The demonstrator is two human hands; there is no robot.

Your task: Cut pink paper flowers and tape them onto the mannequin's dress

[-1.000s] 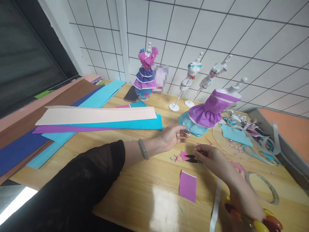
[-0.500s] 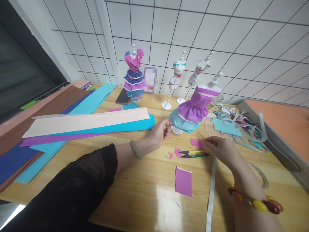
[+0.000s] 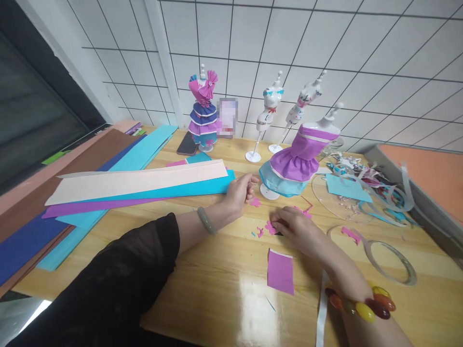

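Note:
My left hand (image 3: 241,193) hovers left of a small dress form (image 3: 299,154) wearing a purple and light blue paper dress. Its fingers are curled in with nothing visible in them, apart from the skirt. My right hand (image 3: 298,229) is at the tabletop, its fingertips pinched at the edge of a pink paper flower (image 3: 269,228). Under that hand lie thread snips, almost wholly covered, with only a dark tip (image 3: 279,234) showing. Another pink flower (image 3: 255,202) lies below my left fingers. Pink scraps (image 3: 260,232) and a purple paper rectangle (image 3: 280,271) are nearby.
Long folded paper strips (image 3: 141,180) cover the left side. Behind stand a dressed form (image 3: 203,113), two bare white forms (image 3: 269,108) and a phone (image 3: 187,143). At right are ribbon trimmings (image 3: 361,176), a ribbon loop (image 3: 408,274) and a grey-edged orange tray (image 3: 427,178).
My left hand has let go of the skirt hem and curled its fingers. My right hand has moved left over the snips to the pink flower. The view has shifted slightly.

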